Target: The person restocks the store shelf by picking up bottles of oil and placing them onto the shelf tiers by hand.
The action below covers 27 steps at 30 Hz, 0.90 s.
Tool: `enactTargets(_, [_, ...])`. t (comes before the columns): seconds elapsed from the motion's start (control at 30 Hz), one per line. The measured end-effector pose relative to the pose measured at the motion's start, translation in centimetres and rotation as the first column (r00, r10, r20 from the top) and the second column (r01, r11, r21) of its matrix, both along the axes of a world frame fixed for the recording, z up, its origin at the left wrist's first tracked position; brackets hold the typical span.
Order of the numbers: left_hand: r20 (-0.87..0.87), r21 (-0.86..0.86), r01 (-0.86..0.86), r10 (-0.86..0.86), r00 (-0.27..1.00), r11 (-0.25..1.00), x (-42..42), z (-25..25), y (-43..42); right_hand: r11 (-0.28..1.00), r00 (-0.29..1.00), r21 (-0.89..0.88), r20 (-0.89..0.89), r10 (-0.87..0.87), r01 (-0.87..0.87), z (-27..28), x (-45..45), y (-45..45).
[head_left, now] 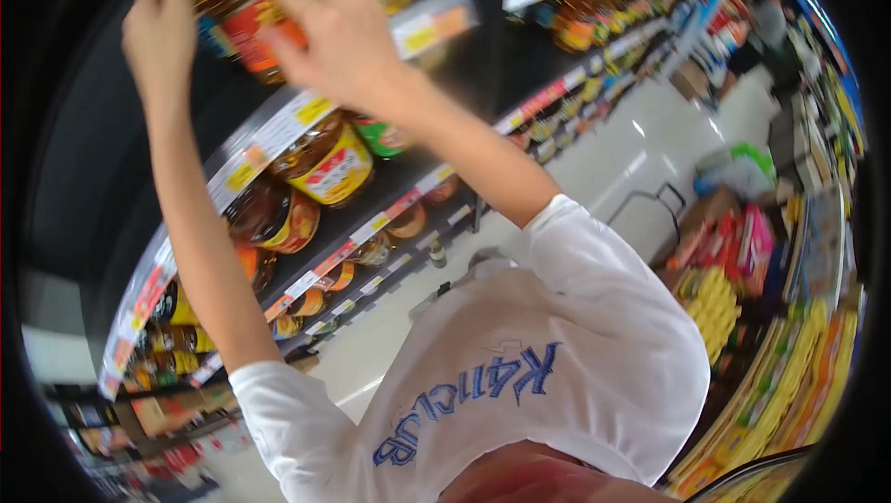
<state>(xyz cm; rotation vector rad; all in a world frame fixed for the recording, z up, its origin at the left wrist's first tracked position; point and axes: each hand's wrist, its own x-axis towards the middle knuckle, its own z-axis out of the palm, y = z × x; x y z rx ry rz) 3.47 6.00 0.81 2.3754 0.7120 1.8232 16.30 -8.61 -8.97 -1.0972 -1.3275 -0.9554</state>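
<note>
Left hand (160,39) and right hand (339,34) clasp a red-labelled jar (249,32) near the shelf's front edge (271,136); balanced side pressure (slightly blurred here) best steadies it.

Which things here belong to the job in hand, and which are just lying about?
In the job:
- red-labelled container
- left hand and right hand, at either side of it; blur hides their grip

Just about:
- yellow-labelled container, one shelf down
- pink packaging
- green-and-white bag
</note>
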Motion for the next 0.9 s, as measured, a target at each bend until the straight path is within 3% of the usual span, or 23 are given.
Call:
enactTargets(0.03, [0.061, 0.105, 0.095, -0.102, 0.993, 0.990, -0.3, -1.0, -0.9, 0.992, 0.994, 0.055, -0.003, 0.112, -0.111, -0.8, -0.6, -2.0])
enactTargets(0.07, [0.189, -0.006, 0.188, -0.184, 0.965, 0.982, -0.2, -2.5, -4.5, 0.983, 0.992, 0.129, 0.021, 0.128, -0.130, -2.0, -0.5, -3.9])
enactTargets(0.13, [0.347, 0.147, 0.273, -0.308, 0.886, 0.951, -0.1, -5.9, -10.0, 0.966, 0.986, 0.199, 0.035, 0.161, -0.165, -5.1, 0.7, -8.3])
enactTargets(0.2, [0.527, 0.078, 0.236, -0.241, 0.815, 0.969, -0.5, -11.7, -13.3, 0.970, 0.990, 0.204, -0.008, 0.139, -0.134, -9.1, 5.1, -11.9])
enactTargets(0.23, [0.553, 0.144, 0.207, -0.253, 0.794, 0.968, -0.9, -15.2, -13.9, 0.973, 0.994, 0.209, -0.030, 0.103, -0.095, -11.4, 8.3, -12.8])
enactTargets(0.27, [0.480, 0.309, 0.340, -0.454, 0.751, 0.888, 0.2, -19.0, -15.1, 0.981, 0.975, 0.190, -0.210, 0.074, -0.034, -13.9, 12.0, -13.6])
enactTargets(0.3, [0.532, 0.248, 0.410, -0.477, 0.700, 0.878, 2.9, -21.6, -17.1, 0.987, 0.922, 0.157, -0.385, 0.041, 0.022, -16.3, 15.6, -13.7])
enactTargets(0.33, [0.483, 0.068, 0.350, -0.338, 0.808, 0.934, 4.8, -24.7, -18.8, 0.985, 0.740, 0.171, -0.662, 0.120, -0.007, -18.0, 19.2, -12.9])
enactTargets(0.37, [0.412, -0.166, 0.354, -0.261, 0.873, 0.920, 7.3, -27.0, -20.5, 0.983, 0.469, 0.183, -0.866, 0.175, -0.029, -19.9, 23.1, -12.2])
enactTargets(0.4, [0.355, -0.327, 0.396, -0.276, 0.893, 0.858, 10.6, -28.2, -22.5, 1.000, 0.514, -0.014, -0.858, -0.011, -0.002, -22.0, 28.0, -11.4])
enactTargets(0.5, [0.286, -0.493, 0.619, -0.558, 0.779, 0.612, 20.8, -32.5, -25.0, 0.889, 0.659, -0.448, -0.640, -0.394, 0.096, -26.0, 40.6, -8.8])
enactTargets(0.53, [0.155, -0.518, 0.577, -0.594, 0.789, 0.632, 24.6, -33.2, -25.2, 0.878, 0.718, -0.479, -0.614, -0.327, -0.010, -27.2, 45.0, -7.5])
enactTargets(0.57, [0.168, -0.570, 0.619, -0.661, 0.732, 0.540, 28.4, -31.8, -25.8, 0.923, 0.738, -0.385, -0.620, -0.266, 0.009, -28.4, 48.3, -5.5])
enactTargets(0.63, [0.172, -0.672, 0.567, -0.644, 0.745, 0.476, 34.9, -33.6, -25.7, 0.932, 0.938, -0.316, -0.231, -0.259, 0.179, -29.6, 55.7, -1.0])
enactTargets(0.7, [0.217, -0.761, 0.538, -0.639, 0.738, 0.363, 38.8, -34.0, -25.4, 0.896, 0.933, -0.425, -0.255, -0.254, 0.128, -29.2, 58.0, 1.0])
enactTargets(0.8, [0.141, -0.804, 0.445, -0.602, 0.786, 0.394, 40.6, -34.5, -24.8, 0.861, 0.921, -0.505, -0.310, -0.237, 0.052, -29.6, 59.1, 2.4])
enactTargets(0.9, [0.211, -0.865, 0.403, -0.514, 0.832, 0.298, 40.9, -36.5, -23.6, 0.854, 0.910, -0.520, -0.355, -0.212, -0.004, -29.8, 59.2, 2.9])
